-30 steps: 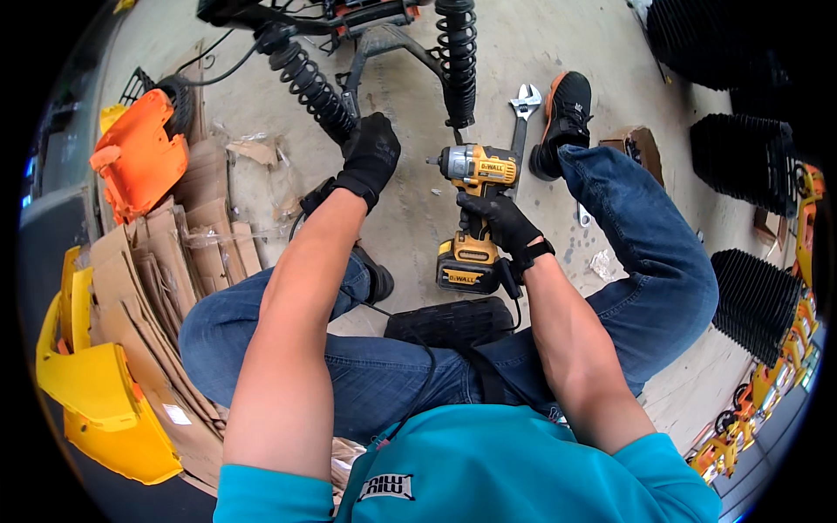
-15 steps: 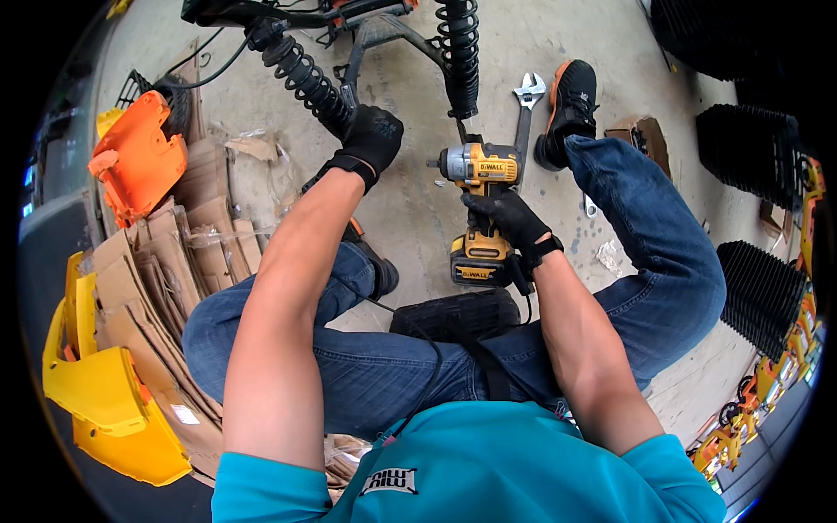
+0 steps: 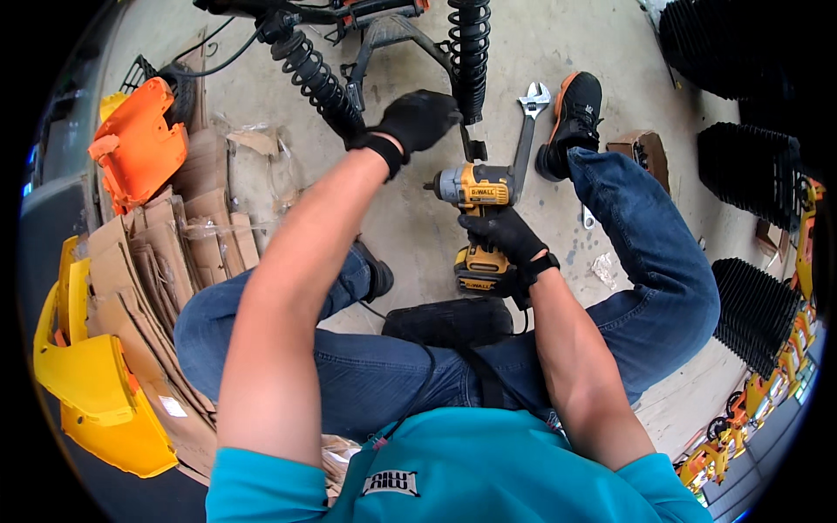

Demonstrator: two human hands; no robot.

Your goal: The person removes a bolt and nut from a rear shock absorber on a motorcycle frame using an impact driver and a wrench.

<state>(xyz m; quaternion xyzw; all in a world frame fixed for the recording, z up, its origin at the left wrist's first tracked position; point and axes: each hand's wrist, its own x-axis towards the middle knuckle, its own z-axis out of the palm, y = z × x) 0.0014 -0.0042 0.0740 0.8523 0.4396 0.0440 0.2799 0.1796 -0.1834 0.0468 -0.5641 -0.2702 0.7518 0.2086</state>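
My right hand [image 3: 506,234], in a black glove, is wrapped round the grip of a yellow and black cordless impact wrench [image 3: 488,190], whose nose points left. Also gloved in black, my left hand [image 3: 421,120] reaches beside the lower end of the right shock absorber [image 3: 469,65]. Its fingers are curled together; what they hold, if anything, is hidden. The left shock absorber [image 3: 316,83] slants down behind my left wrist. Both shocks hang from a dark metal frame [image 3: 392,33]. Just beyond the impact wrench lies an adjustable wrench [image 3: 529,122].
Folded cardboard [image 3: 144,288] is stacked on my left, with an orange plastic panel [image 3: 144,144] and yellow panels [image 3: 96,383]. Black ribbed parts [image 3: 754,174] stand at the right. A small open box [image 3: 641,152] is beyond my right shoe [image 3: 577,113]. I sit on a low black seat [image 3: 449,321].
My left hand has left the lower end of the left shock and moved right to the right shock's lower end. My right hand still holds the impact wrench.
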